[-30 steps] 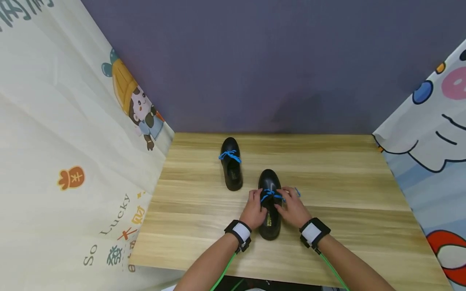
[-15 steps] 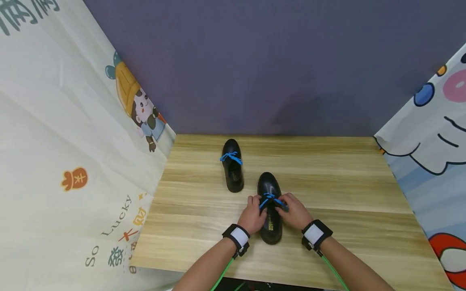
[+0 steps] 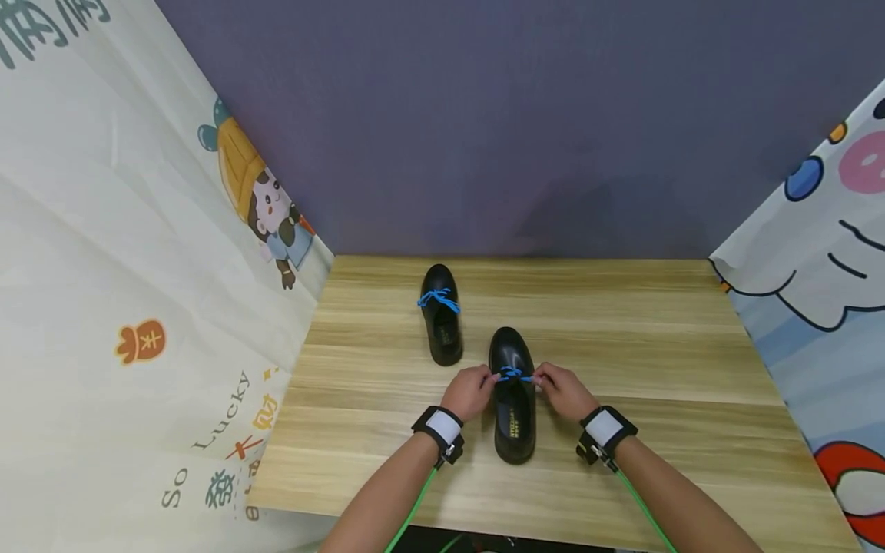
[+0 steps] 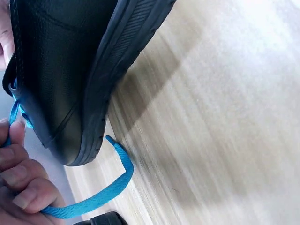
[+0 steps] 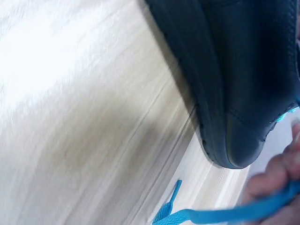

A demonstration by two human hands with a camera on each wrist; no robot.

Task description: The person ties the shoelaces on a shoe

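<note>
A black shoe (image 3: 513, 399) stands near the front middle of the wooden table (image 3: 643, 361), toe pointing away from me. Its blue lace (image 3: 512, 375) runs straight across the top between my hands. My left hand (image 3: 471, 392) pinches the lace on the shoe's left side, and my right hand (image 3: 564, 390) pinches it on the right. In the left wrist view the curled fingers (image 4: 18, 180) hold the blue lace (image 4: 93, 199) beside the shoe's sole (image 4: 112, 84). The right wrist view shows the blurred fingers (image 5: 276, 180) on the lace (image 5: 220, 213).
A second black shoe (image 3: 442, 315) with a tied blue bow stands further back and left. Printed cartoon curtains hang at the left (image 3: 138, 253) and right (image 3: 823, 253) sides, and a purple wall closes the back.
Both hands have moved apart from over the shoe to its two sides, drawing the blue lace out straight between them. The shoe's opening now shows.
</note>
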